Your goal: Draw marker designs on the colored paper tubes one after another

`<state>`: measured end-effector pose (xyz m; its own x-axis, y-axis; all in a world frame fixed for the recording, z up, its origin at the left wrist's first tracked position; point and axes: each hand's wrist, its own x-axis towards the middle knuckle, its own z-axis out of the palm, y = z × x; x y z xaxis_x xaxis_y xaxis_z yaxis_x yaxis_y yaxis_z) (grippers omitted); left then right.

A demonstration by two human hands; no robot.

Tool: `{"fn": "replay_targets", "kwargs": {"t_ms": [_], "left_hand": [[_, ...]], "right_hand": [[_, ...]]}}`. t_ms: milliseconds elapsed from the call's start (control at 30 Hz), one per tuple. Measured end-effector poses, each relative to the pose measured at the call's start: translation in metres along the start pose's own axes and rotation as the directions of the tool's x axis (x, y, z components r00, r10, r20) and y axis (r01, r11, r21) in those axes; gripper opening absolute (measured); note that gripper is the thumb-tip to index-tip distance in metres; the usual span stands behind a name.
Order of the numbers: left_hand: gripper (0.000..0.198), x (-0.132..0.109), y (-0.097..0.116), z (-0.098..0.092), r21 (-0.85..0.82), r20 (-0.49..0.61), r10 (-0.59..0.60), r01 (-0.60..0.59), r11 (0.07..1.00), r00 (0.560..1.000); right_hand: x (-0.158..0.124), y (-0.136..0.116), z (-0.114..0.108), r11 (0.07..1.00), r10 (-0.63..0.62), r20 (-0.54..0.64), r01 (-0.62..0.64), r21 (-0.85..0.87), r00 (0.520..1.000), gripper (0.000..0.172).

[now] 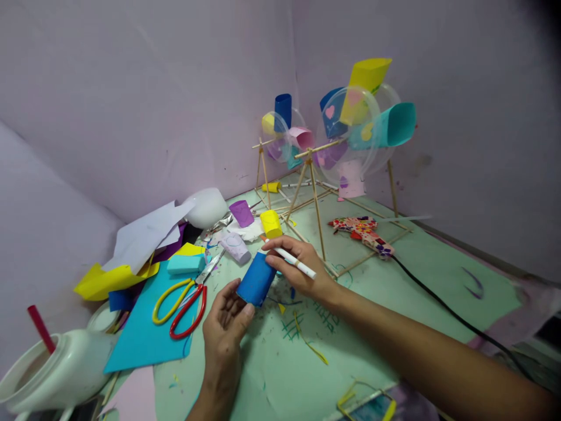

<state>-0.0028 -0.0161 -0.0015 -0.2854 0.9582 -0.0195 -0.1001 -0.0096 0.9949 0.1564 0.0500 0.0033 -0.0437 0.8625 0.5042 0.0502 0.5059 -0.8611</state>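
Near the middle of the green table, my left hand (228,324) holds the lower end of a blue paper tube (257,279), thumb on its near side and fingers curled beneath. A white marker (293,263) lies between the thumb and fingers of my right hand (298,263), at the tube's upper right end. Just beyond the tube stand a yellow paper tube (271,224), a pale lilac one (235,247) and a purple one (241,213).
Scissors (188,304) lie left on a turquoise sheet (144,327). Stick frames bear wheels with coloured cups (401,124) at the back. A flowered glue gun (368,233) with a black cord (451,310) lies right. A white pot (61,368) stands front left.
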Motion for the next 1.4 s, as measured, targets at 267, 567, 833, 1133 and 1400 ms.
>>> {"fn": "replay_targets", "kwargs": {"t_ms": [267,567,833,1133,1400], "left_hand": [[0.064,0.002,-0.001,-0.001,-0.003,-0.024,-0.042,0.042,0.999,0.999],[0.065,0.008,-0.002,-0.007,0.104,-0.118,-0.021,0.033,0.994,0.993],[0.06,0.002,0.002,-0.001,0.234,-0.209,0.115,-0.065,0.97,0.971],[0.067,0.004,0.008,-0.004,0.189,-0.207,-0.005,0.045,0.981,0.978],[0.047,0.013,0.003,-0.008,-0.238,-0.238,-0.2,0.143,0.961,0.95]], "right_hand": [[-0.001,-0.006,0.001,0.999,-0.014,0.011,0.015,-0.034,1.0,0.017],[-0.012,-0.017,0.003,0.97,-0.121,-0.042,0.127,0.207,0.992,0.033],[-0.022,-0.018,0.013,0.949,-0.299,0.118,0.308,-0.061,0.947,0.022],[-0.019,-0.014,0.011,0.981,-0.193,-0.012,0.193,0.023,0.981,0.019],[0.003,-0.013,-0.02,0.963,-0.246,-0.266,0.205,-0.174,0.932,0.01]]}}
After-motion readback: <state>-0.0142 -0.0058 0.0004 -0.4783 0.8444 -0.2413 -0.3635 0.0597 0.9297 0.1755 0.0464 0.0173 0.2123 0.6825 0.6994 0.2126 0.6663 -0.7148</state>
